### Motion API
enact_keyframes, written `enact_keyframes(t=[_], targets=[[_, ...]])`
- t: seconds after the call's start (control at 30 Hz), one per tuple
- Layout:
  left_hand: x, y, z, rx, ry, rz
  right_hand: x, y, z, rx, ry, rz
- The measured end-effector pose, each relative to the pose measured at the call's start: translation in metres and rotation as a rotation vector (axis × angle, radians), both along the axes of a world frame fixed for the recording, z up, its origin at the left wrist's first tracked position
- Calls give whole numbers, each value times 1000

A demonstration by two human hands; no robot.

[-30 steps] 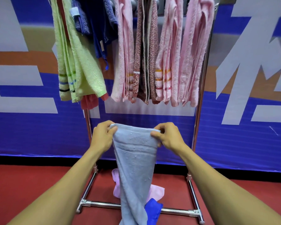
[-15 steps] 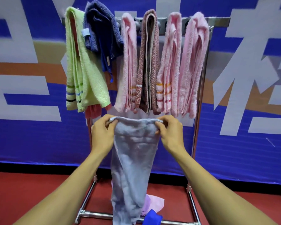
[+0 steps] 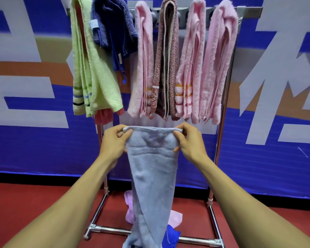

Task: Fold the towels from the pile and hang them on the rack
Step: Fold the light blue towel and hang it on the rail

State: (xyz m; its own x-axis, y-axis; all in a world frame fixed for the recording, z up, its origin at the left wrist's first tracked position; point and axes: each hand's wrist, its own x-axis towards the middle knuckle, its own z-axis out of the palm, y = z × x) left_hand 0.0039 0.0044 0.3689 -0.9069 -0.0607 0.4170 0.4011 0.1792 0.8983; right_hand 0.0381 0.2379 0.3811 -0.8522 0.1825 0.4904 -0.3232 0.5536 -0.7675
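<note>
Holding a grey-blue towel (image 3: 153,178) up by its top edge, both hands are working in front of the rack (image 3: 222,122). Left hand (image 3: 113,142) is pinching the upper left corner, thumb and curled fingers closing on the hem; right hand (image 3: 190,140) is doing the same at the upper right corner. Each grip is narrow and holding cloth. Top edge is stretching nearly level between the two hands, sagging a little in the middle. Towel is hanging straight down from there, narrowing and twisting toward the floor (image 3: 34,203), its lower end running out of view at the bottom edge.

Held towel is sitting just below the hems of the towels already hanging on the rack, apart from them. Along the top bar, left to right: a light green towel (image 3: 89,68) with a red one showing under it, a dark blue towel (image 3: 113,27), a pink towel (image 3: 143,68), a brown speckled towel (image 3: 166,65), and two more pink towels (image 3: 204,68).

Pile (image 3: 174,219) on the red floor is lying inside the rack's base, pale pink and bright blue cloth showing partly behind the held towel. Blue, white and orange banner (image 3: 276,104) is standing behind the rack.
</note>
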Motion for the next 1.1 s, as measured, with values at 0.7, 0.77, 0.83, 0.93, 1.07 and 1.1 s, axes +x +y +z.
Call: enact_keyframes(t=[0.7,0.77,0.83,0.93,1.07,1.1], targets=[[-14,20,-46,-49,-368,126,-15,2,-44,-375,-434,-2],[-12,28,-47,-71,-359,126,-15,-8,-45,-442,-417,46],[-6,35,-47,-117,-331,142,-13,-20,-49,-467,-387,68],[4,45,-46,-152,-290,123,-12,-36,-55,-429,-336,77],[15,55,-46,-167,-278,38,-11,-46,-58,-311,-280,67],[17,57,-45,-166,-273,26,-10,-46,-58,-281,-260,50]])
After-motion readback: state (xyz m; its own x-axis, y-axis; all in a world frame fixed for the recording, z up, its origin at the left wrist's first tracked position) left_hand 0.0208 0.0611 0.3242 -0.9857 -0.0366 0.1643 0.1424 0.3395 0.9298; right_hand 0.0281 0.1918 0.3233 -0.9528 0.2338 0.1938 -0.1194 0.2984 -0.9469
